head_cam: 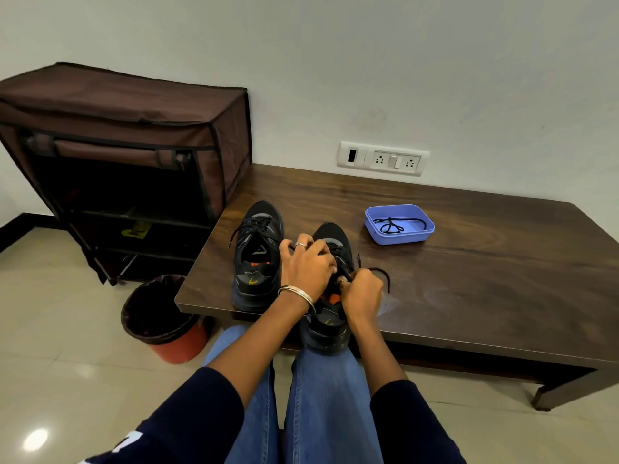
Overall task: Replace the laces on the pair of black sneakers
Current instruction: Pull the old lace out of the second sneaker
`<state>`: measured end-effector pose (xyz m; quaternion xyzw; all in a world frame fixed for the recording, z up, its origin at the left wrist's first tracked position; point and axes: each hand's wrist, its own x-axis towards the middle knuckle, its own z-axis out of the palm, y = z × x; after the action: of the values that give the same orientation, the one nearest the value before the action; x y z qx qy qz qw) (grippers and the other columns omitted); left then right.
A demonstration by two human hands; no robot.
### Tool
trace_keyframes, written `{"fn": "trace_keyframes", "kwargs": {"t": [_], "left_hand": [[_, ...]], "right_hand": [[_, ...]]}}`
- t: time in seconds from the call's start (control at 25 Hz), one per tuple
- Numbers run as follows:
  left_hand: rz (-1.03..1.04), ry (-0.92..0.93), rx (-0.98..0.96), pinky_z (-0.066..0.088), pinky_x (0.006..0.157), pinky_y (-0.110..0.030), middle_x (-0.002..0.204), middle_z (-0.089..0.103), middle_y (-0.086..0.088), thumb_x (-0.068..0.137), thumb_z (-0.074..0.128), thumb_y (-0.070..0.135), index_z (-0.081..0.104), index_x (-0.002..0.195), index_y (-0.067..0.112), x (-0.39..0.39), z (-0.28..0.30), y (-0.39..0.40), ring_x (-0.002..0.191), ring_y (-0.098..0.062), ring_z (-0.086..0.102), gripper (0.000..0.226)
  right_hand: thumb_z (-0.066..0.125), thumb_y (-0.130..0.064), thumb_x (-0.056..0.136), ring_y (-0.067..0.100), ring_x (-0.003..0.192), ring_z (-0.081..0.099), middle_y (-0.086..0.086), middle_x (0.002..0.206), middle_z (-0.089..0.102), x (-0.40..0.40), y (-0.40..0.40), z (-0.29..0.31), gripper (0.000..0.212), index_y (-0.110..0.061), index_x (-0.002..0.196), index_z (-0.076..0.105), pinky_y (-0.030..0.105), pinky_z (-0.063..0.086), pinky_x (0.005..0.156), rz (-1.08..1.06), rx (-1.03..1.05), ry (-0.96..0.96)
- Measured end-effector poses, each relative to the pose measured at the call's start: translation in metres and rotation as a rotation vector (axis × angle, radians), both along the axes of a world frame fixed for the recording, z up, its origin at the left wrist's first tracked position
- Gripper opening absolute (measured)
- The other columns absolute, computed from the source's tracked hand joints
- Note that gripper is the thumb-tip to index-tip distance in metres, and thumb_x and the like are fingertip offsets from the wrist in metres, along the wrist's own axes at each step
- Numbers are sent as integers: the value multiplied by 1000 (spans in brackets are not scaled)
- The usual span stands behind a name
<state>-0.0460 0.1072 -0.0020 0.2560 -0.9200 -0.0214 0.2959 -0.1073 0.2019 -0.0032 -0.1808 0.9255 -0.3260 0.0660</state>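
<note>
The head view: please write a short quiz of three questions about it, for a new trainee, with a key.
1. True or false: both sneakers stand on the table.
2. What lies inside the blue tray? A) a black lace B) a pair of scissors C) a sock
3. Fill the gap: the bin stands on the floor to the ____ of the table.

Key
1. True. The left sneaker stands alone; the right sneaker sits at the near edge, under both hands.
2. A. A loose black lace lies in it.
3. Left. Meanwhile the left hand rests on the right sneaker, and the right hand pinches that sneaker's lace.
</note>
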Motion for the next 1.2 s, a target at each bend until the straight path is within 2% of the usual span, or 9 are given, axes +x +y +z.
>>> {"fn": "trace_keyframes", "kwargs": {"t": [0.16,0.24,0.48,0.56,0.68,0.8,0.96,1.04,1.2], "left_hand": [[1,606,1206,45,80,-33,77,66,3,90,57,10,66,73,17,-5,36,0,77,-11,57,20],[42,868,1468,47,65,-29,69,64,-7,92,50,0,61,76,9,-1,44,-9,63,-16,59,22],[-4,58,486,27,102,-42,104,56,16,79,60,55,65,104,39,7,19,-12,111,-13,44,30],[-32,-271,186,13,107,-49,119,52,13,82,59,55,66,111,37,3,21,-3,124,-17,34,35],[-48,-331,-19,8,109,-52,116,58,10,91,54,42,70,107,32,1,15,3,125,-20,37,24],[-31,-104,248,20,106,-42,98,66,14,89,60,34,74,90,30,2,17,0,107,-10,48,15],[-142,911,1481,57,79,-39,76,72,-6,93,54,2,64,79,6,2,46,-7,73,-18,70,18],[-174,1115,1758,57,64,-35,67,67,-8,99,42,2,53,80,8,4,53,-12,56,-19,65,23],[-136,418,1064,47,66,-29,75,61,-4,87,66,18,66,87,17,7,35,-15,65,-17,55,1]], "right_hand": [[64,-19,91,32,88,63,16,96,65,-2,1,3,17,-2,93,64,35,48,65,16,47,5],[63,-18,91,32,89,64,17,98,65,-3,1,3,16,-2,93,64,36,50,66,24,59,6],[61,-17,91,32,87,63,16,97,65,-3,1,4,15,-2,93,63,35,48,64,44,97,31],[61,-16,91,32,86,63,16,97,65,-3,1,3,14,-3,93,63,35,46,63,61,109,45],[61,-16,91,31,86,63,15,98,65,-4,1,3,12,-4,94,64,35,48,63,58,119,50],[60,-16,92,32,87,62,15,99,64,-4,2,5,13,-4,93,63,35,44,61,65,136,49],[63,-19,92,33,91,63,16,101,64,-4,3,6,16,-4,94,63,33,44,64,61,139,41],[63,-20,92,32,90,63,16,100,64,-4,2,6,16,-4,92,63,35,48,66,63,136,42],[62,-20,92,33,91,63,15,101,64,-3,3,7,16,-4,94,62,34,45,65,59,144,42]]}}
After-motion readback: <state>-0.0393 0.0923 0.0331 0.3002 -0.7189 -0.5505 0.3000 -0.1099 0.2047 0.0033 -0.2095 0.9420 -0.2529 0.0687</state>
